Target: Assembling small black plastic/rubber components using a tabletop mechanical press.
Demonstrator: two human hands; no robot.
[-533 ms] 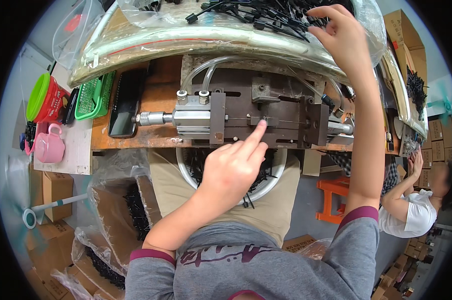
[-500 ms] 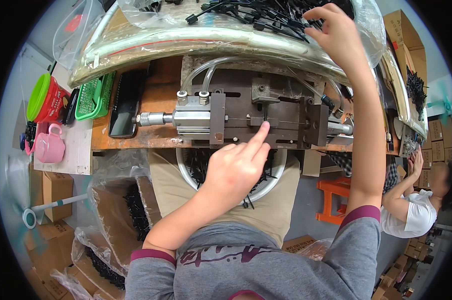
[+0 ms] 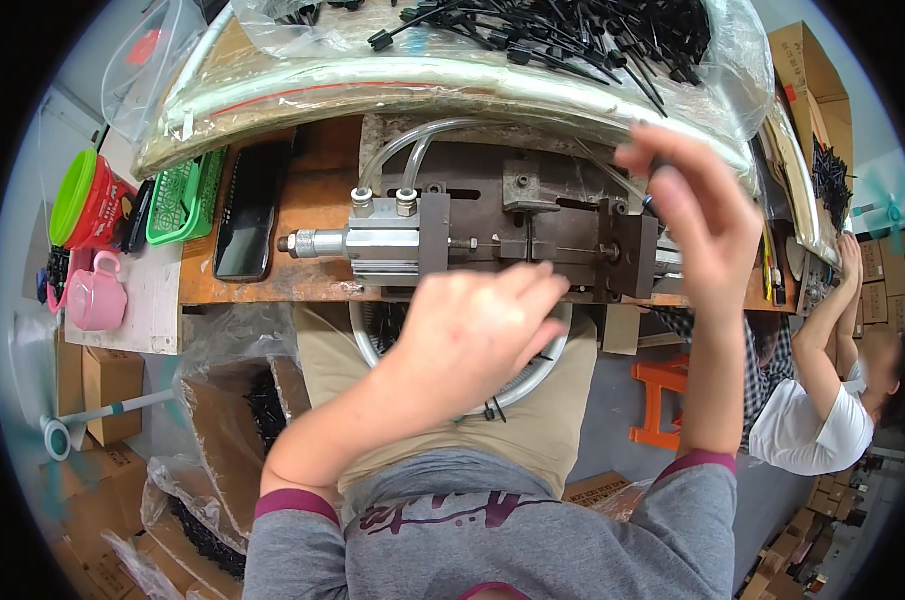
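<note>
A dark metal jig (image 3: 532, 215) with a silver air cylinder (image 3: 367, 242) and clear hoses sits on the brown bench. My left hand (image 3: 472, 335) rests against the jig's front edge with its fingers curled; what lies under them is hidden. My right hand (image 3: 697, 215) hovers over the jig's right end, pinching a small black plastic part (image 3: 654, 168) between thumb and fingers. Behind the jig lies a clear bag of black plastic parts (image 3: 552, 40). A white round basin (image 3: 537, 375) with black pieces sits on my lap.
A black phone (image 3: 247, 210), a green basket (image 3: 184, 195), a red and green cup (image 3: 84, 200) and a pink mug (image 3: 94, 300) stand at the left. Cardboard boxes (image 3: 107, 395) lie below. At the right are an orange stool (image 3: 657, 400) and a co-worker in white (image 3: 817, 420).
My right hand has come down from the bag of black parts to the jig's right end. My left hand's pointing finger has curled in against the jig.
</note>
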